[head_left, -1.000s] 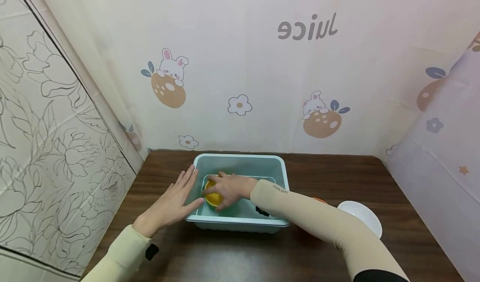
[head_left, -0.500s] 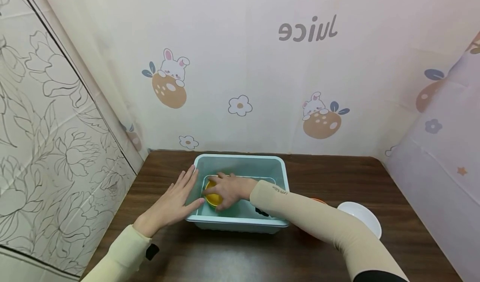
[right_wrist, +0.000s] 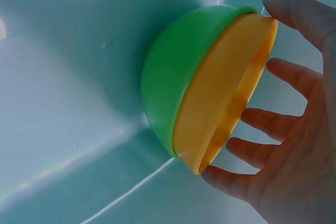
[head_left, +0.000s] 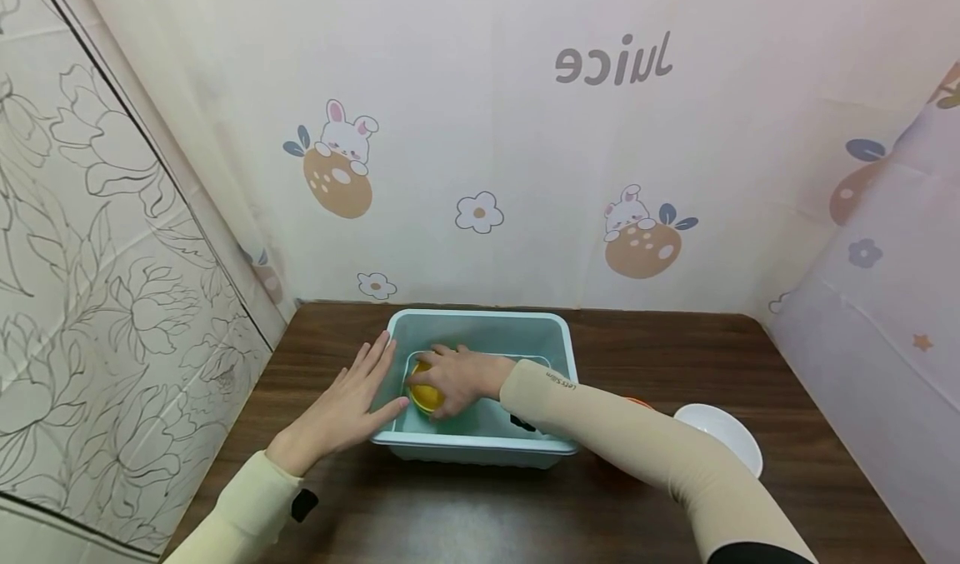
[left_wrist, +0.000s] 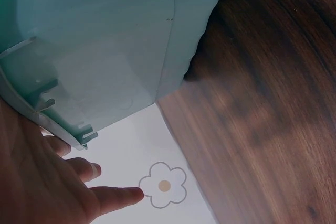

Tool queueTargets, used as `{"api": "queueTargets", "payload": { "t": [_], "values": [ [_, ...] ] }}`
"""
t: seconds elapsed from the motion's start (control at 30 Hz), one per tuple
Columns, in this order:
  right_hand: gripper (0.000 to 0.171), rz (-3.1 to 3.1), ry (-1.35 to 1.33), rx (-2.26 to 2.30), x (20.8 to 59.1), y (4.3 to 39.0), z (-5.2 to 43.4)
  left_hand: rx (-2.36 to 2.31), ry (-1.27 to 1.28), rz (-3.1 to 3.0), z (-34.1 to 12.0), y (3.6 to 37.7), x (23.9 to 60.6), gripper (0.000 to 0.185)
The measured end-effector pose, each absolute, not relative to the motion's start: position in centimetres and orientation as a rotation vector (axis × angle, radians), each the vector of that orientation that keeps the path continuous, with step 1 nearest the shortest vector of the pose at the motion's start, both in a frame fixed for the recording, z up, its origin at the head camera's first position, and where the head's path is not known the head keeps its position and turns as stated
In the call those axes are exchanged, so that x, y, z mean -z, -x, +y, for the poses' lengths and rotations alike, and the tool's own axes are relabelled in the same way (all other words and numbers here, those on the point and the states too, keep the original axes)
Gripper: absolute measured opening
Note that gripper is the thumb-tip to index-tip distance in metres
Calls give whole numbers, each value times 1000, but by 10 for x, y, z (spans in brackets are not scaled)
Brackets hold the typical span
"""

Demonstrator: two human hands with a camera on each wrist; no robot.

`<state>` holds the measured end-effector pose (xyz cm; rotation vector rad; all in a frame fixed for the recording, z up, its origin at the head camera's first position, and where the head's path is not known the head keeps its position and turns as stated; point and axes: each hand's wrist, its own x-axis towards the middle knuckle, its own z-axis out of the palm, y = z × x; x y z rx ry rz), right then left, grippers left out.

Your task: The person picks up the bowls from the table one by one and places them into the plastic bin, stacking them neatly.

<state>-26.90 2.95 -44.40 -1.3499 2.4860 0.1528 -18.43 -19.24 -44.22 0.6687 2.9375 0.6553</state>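
Observation:
A light teal plastic bin (head_left: 480,449) stands on the table. Flat against its left rim rests my left hand (head_left: 337,410), fingers straight and spread; the left wrist view shows the bin's outer wall (left_wrist: 105,51) beside those fingers. My right hand (head_left: 459,377) reaches inside the bin, over a yellow bowl (head_left: 426,397). In the right wrist view this bowl sits nested in a green bowl (right_wrist: 176,72), its rim standing above the green one. The right fingers spread along the yellow rim, fingertips right at it, thumb at one end. The hand hides part of the bowls in the head view.
Right of the bin, a white bowl (head_left: 723,435) lies on the brown wooden table (head_left: 465,514). Behind the right forearm shows the orange rim (head_left: 639,401) of something mostly hidden. A printed curtain (head_left: 480,131) hangs along the table's back edge.
The right hand shifts very slightly at the yellow bowl. The left hand and the bin stay where they were.

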Motion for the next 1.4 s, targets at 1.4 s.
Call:
{"api": "queueTargets", "payload": {
  "t": [1.4],
  "values": [
    [38,2549,1290,422,359,271,80,-636,-609,2913,-192,184,441,91]
  ]
}}
